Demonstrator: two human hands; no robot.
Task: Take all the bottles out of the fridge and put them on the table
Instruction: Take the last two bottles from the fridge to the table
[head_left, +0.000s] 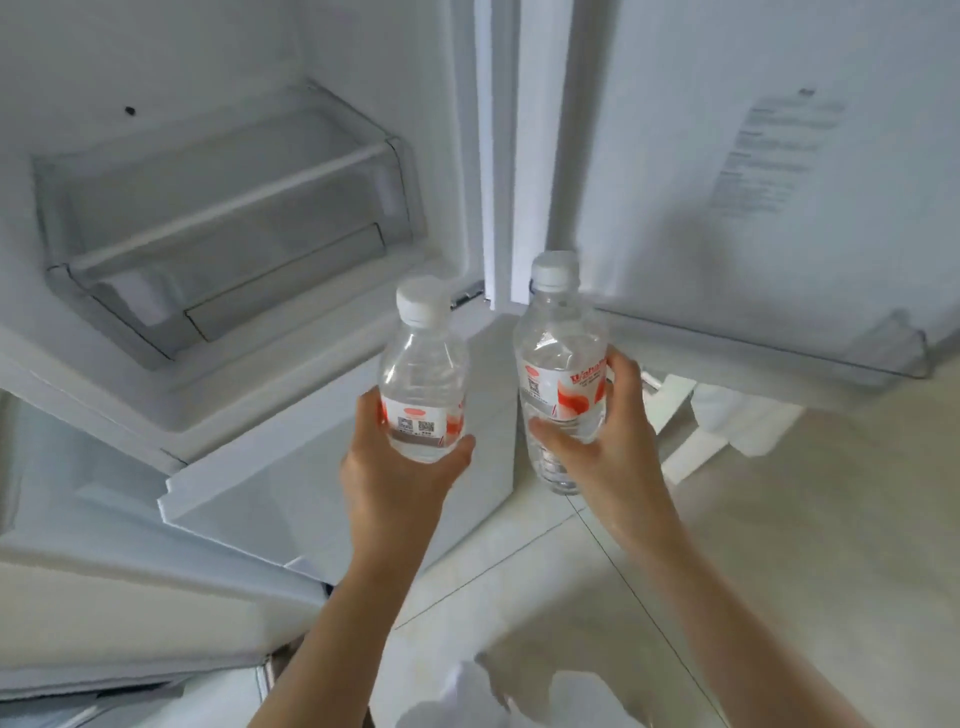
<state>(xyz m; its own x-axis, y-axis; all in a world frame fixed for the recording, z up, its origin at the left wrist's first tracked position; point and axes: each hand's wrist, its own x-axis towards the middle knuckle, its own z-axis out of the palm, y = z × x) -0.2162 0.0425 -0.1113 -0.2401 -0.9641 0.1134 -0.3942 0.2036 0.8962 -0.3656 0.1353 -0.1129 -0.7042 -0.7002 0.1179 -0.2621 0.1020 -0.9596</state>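
Clear plastic in both hands: left hand wrapping its grip round the lower half of the left bottle, thumb pressing the right side of the label, fingers curling behind on the left; right hand clasping the right bottle at its red-and-white label, thumb lying across the front, fingers curling round the right side. Holding both bottles upright, white caps on top, side by side but apart, in the air in front of the open fridge. Showing water inside each bottle, the right one sitting a little higher and hanging lower past the palm. Reaching forward with both bare forearms from the bottom of the view. Facing, behind the left bottle, a transparent fridge drawer under a glass shelf, white walls around it. Standing open to the right, the fridge door, carrying blurred printed text too soft to read. Spreading below the hands, a pale tiled floor.
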